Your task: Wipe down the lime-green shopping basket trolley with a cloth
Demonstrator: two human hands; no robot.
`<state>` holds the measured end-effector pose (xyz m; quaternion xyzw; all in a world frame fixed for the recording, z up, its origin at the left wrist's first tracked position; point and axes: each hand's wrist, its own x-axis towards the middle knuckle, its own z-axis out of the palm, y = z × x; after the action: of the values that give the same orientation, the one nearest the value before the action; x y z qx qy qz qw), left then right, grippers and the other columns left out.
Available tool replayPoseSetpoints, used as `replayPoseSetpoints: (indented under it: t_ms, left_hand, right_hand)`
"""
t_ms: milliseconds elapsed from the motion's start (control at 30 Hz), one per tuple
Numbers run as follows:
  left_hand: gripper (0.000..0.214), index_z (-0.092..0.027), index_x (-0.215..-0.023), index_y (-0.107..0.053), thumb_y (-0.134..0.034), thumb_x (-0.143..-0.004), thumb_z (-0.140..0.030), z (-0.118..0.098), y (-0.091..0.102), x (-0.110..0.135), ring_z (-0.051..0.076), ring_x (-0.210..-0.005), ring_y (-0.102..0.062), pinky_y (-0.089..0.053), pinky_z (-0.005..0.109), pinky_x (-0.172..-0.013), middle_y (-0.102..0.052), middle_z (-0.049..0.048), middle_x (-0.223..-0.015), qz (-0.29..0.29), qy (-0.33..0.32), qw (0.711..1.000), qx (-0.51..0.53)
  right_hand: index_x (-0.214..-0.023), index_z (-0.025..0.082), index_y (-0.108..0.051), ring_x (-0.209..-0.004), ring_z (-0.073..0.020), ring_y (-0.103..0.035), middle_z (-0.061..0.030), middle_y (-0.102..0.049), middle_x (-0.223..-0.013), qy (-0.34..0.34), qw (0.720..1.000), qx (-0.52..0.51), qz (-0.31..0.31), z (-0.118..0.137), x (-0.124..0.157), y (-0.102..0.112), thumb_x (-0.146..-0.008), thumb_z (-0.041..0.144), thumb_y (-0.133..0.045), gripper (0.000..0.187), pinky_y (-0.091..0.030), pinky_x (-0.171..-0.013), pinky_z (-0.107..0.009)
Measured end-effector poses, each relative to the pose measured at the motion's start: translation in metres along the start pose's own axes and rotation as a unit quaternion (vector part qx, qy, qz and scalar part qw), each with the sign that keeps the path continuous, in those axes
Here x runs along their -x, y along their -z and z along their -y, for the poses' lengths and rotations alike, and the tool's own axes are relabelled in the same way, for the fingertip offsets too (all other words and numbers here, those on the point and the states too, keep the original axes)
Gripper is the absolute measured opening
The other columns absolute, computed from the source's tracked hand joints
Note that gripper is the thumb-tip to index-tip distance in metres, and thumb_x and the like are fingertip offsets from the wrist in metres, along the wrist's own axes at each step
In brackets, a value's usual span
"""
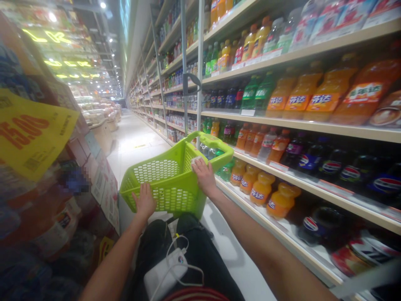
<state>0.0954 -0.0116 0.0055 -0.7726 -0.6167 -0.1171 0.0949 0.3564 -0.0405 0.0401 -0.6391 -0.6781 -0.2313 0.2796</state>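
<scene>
A lime-green shopping basket (178,198) with perforated walls stands tilted in front of my knees, its long handle (216,146) raised on the right. My left hand (145,200) grips the near side rim, fingers hooked over the edge. On the rim close to the handle, my right hand (203,173) presses a small white cloth or tissue (196,160) under its fingers. A white power bank (166,271) with a white cable lies on my dark trousers, below both hands.
Shelves of drink bottles (282,100) line the right side, with orange soda (262,188) low down beside the basket. At left, stacked cartons and a yellow price sign (34,129) stand close. A pale aisle floor (140,142) runs ahead.
</scene>
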Motion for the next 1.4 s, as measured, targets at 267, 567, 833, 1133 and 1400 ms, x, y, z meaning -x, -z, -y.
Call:
replayPoseSetpoints:
  t_ms: [267, 567, 833, 1133, 1400]
  left_hand:
    - [0.073, -0.010, -0.139, -0.021, -0.048, -0.072, -0.023, -0.012, 0.005, -0.005, 0.025, -0.137, -0.012, -0.009, 0.056, -0.109, -0.018, 0.0112, -0.148, 0.038, -0.005, 0.999, -0.007]
    - [0.071, -0.010, -0.138, -0.023, -0.046, -0.072, -0.023, -0.030, -0.001, -0.008, 0.026, -0.137, -0.014, -0.009, 0.060, -0.107, -0.020, 0.0107, -0.148, 0.035, -0.042, 0.998, 0.019]
    - [0.067, -0.010, -0.136, -0.028, -0.042, -0.071, -0.014, 0.004, -0.018, -0.001, 0.025, -0.131, -0.029, -0.008, 0.059, -0.108, -0.037, 0.0137, -0.140, -0.003, 0.004, 1.000, 0.031]
    - [0.069, -0.010, -0.136, -0.028, -0.044, -0.070, -0.017, -0.013, -0.024, 0.005, 0.025, -0.133, -0.026, -0.004, 0.054, -0.109, -0.032, 0.0128, -0.143, -0.009, -0.011, 0.999, 0.040]
    - [0.069, -0.011, -0.137, -0.027, -0.044, -0.071, -0.018, -0.009, -0.027, 0.005, 0.025, -0.134, -0.022, -0.005, 0.054, -0.109, -0.031, 0.0114, -0.144, -0.019, -0.002, 0.999, 0.032]
  right_hand:
    - [-0.123, 0.013, -0.050, -0.132, -0.0271, -0.026, -0.0128, -0.041, -0.138, -0.049, 0.998, 0.013, 0.032, -0.014, -0.019, -0.007, -0.080, 0.001, -0.035, 0.047, -0.021, -0.103, -0.049]
    - [-0.123, 0.017, -0.050, -0.132, -0.0223, -0.028, -0.0098, -0.042, -0.138, 0.008, 0.993, -0.066, 0.099, 0.039, -0.014, -0.049, -0.078, -0.001, -0.037, 0.050, -0.025, -0.103, -0.043]
    - [-0.123, 0.013, -0.050, -0.132, -0.0261, -0.028, -0.0123, -0.040, -0.138, -0.026, 0.994, -0.063, 0.088, 0.020, -0.014, -0.065, -0.078, -0.002, -0.033, 0.050, -0.027, -0.103, -0.045]
    - [-0.123, 0.010, -0.050, -0.132, -0.0237, -0.029, -0.0128, -0.044, -0.135, -0.015, 0.995, -0.068, 0.069, 0.013, -0.026, -0.088, -0.073, -0.005, -0.034, 0.055, -0.029, -0.104, -0.042]
    - [-0.122, 0.013, -0.052, -0.132, -0.0199, -0.027, -0.0123, -0.046, -0.133, 0.086, 0.980, -0.172, 0.045, 0.052, -0.017, -0.109, -0.073, -0.003, -0.036, 0.054, -0.029, -0.105, -0.041]
